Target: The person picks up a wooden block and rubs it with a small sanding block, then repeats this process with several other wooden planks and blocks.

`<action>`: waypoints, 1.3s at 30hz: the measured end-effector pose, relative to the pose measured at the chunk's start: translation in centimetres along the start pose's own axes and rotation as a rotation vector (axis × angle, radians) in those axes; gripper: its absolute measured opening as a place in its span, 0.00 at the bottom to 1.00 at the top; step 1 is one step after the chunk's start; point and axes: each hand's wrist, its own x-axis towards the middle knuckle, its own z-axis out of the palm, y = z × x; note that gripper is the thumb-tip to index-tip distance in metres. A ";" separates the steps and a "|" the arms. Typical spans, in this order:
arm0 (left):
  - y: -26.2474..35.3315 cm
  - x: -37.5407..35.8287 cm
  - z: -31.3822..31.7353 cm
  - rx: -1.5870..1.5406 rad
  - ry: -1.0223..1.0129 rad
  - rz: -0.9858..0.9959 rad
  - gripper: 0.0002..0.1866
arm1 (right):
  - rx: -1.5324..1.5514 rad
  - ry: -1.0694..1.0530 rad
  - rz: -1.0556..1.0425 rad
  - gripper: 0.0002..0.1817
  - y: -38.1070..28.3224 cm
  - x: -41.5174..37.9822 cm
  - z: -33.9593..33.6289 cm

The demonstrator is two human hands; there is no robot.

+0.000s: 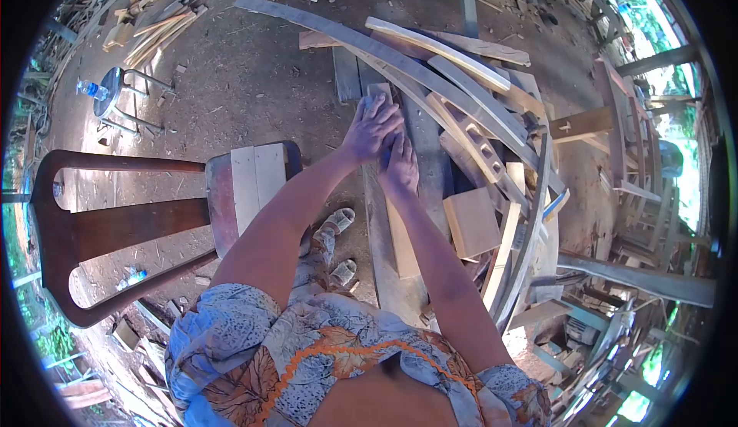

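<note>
My left hand [373,129] lies over the far part of a narrow pale wooden piece [403,246], its fingers bent and close together. Just behind it and to the right, my right hand [400,169] presses down on the same piece, fingers pointing forward. Between the two hands is something dark, mostly covered, whose kind I cannot make out. The wooden piece runs lengthwise along a grey plank bench [427,162]. A square wooden block [471,223] rests to the right of my right forearm.
Long curved boards [400,62] and several offcuts are piled along the bench's right side. At left stands a dark wooden chair [138,223] with pale boards on its seat. Beyond it is a metal stool [113,93] holding a plastic bottle [92,89]. Scrap wood [163,36] lies on the dirt floor.
</note>
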 end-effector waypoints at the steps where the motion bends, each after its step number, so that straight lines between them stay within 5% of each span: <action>1: 1.3 -1.2 0.1 -0.010 0.019 0.004 0.21 | -0.001 0.001 0.009 0.35 0.3 -1.9 -0.6; 9: 16.9 -13.6 -1.0 -0.191 -0.103 0.022 0.21 | 0.026 0.010 -0.012 0.34 2.5 -22.2 -7.4; 14: 19.4 -17.2 -0.3 -0.339 -0.158 0.064 0.19 | -0.016 0.003 0.005 0.36 2.8 -27.4 -7.9; 19: 15.9 -14.2 -0.8 -0.322 -0.177 0.028 0.21 | 0.022 -0.029 -0.006 0.37 2.0 -22.5 -7.0; 29: -3.9 3.4 0.4 0.026 -0.063 0.043 0.23 | 0.087 -0.056 0.115 0.35 -1.4 5.0 -0.4; 39: -0.3 0.6 0.3 0.042 -0.066 0.030 0.23 | 0.056 -0.025 0.087 0.34 -0.3 0.2 -1.0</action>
